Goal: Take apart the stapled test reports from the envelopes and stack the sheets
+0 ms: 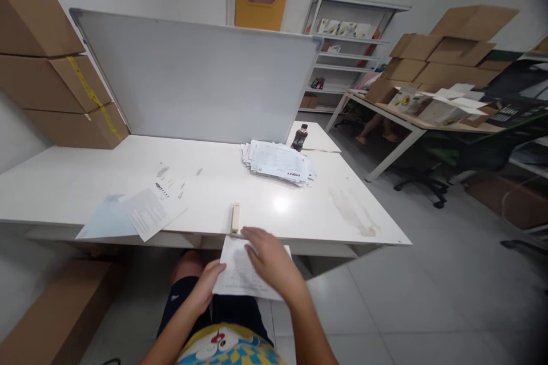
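Beyond the right fingers and to their right stands a black-capped plastic bottle [299, 138] filled with dark liquid. Much farther right are open white cardboard cartons [449, 109], flaps raised, contents hidden. Well left of the fingers rises a stack of brown cardboard boxes [47, 85], partly yellow-taped.

Between the hands, above the lap, lies rectangular white printed paper [233, 279], fairly flat, its faint text unreadable. The left hand [208, 282] pinches its left edge, fingers closed. The right hand [269, 259] spreads loosely over it, thumb apart; contact is unclear. Just beyond the right fingertips sits a narrow cream-coloured stapler-like tool [235, 218].
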`<state>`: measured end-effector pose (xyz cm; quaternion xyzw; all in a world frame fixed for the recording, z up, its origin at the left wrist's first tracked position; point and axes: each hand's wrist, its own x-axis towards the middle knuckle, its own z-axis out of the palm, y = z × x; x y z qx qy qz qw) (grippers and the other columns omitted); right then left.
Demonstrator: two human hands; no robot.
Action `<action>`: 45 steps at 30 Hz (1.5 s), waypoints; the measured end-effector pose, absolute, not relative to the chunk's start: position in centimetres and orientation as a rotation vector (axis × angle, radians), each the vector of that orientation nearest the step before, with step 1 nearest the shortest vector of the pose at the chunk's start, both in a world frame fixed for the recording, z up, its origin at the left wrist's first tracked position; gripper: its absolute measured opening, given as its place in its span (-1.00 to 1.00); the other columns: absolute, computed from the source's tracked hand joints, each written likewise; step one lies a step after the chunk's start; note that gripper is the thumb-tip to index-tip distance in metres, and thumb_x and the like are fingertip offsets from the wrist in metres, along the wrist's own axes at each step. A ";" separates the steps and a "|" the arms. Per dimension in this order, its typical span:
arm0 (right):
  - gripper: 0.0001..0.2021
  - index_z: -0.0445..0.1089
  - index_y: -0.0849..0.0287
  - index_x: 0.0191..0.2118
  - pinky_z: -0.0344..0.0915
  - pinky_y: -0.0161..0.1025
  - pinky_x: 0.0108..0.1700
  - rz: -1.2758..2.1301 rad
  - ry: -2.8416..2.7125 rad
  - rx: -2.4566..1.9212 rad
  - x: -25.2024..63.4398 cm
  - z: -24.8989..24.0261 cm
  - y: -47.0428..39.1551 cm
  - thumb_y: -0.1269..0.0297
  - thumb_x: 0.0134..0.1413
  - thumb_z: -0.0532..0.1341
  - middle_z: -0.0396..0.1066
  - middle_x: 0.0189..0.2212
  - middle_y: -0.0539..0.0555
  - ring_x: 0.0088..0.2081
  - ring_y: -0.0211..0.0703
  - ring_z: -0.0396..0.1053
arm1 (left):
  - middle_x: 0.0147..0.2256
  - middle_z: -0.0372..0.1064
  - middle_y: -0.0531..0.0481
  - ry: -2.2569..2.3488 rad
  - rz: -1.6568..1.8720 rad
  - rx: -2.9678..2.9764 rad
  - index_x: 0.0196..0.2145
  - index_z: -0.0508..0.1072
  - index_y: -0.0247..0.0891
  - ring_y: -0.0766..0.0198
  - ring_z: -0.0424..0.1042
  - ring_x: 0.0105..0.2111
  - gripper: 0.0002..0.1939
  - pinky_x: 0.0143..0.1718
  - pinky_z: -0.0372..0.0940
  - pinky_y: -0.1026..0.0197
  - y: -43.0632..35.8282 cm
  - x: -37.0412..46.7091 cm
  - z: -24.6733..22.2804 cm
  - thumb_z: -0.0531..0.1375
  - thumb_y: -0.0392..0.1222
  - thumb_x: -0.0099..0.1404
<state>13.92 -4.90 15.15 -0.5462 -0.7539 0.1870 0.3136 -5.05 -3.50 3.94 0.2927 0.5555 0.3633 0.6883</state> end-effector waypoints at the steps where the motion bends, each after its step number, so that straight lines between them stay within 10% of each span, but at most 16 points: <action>1: -0.53 0.23 0.12 0.20 0.19 0.01 0.17 0.489 -2.047 -1.429 12.8 14.7 -5.0 0.40 0.16 0.03 0.27 0.16 0.14 0.17 0.00 0.21 | -0.37 0.53 -0.10 1.219 0.821 0.619 -0.33 0.51 -0.30 0.05 0.51 -0.32 -0.69 -0.35 0.35 0.15 -3.6 -4.9 3.8 0.32 -0.13 -0.07; 6: -0.42 0.05 0.27 0.28 0.04 0.10 0.26 0.423 -2.098 -1.564 10.8 10.9 -3.4 0.50 0.11 0.02 -0.04 0.30 0.22 0.31 0.05 -0.07 | -0.37 0.54 -0.11 1.111 0.854 0.579 -0.37 0.51 -0.29 0.02 0.51 -0.27 -0.71 -0.24 0.36 0.12 -3.3 -4.2 3.9 0.34 -0.16 -0.12; 27: -0.38 -0.07 0.21 0.32 0.06 0.05 0.27 0.404 -2.055 -1.597 10.9 8.9 -3.8 0.47 0.13 0.02 -0.10 0.33 0.18 0.32 0.04 -0.08 | -0.35 0.54 -0.11 1.052 0.950 0.565 -0.33 0.49 -0.28 0.02 0.51 -0.23 -0.72 -0.19 0.37 0.09 -1.7 -3.5 3.1 0.34 -0.16 -0.04; 45: -0.48 0.20 0.49 0.18 0.26 0.00 0.03 0.311 -2.198 -1.970 7.4 10.1 -1.2 0.58 0.05 0.00 0.16 0.19 0.36 0.05 0.12 0.32 | -0.24 0.54 -0.19 0.969 1.042 0.718 -0.27 0.56 -0.33 -0.08 0.46 -0.11 -0.49 0.05 0.22 -0.03 0.3 -2.9 2.4 0.37 0.11 -0.09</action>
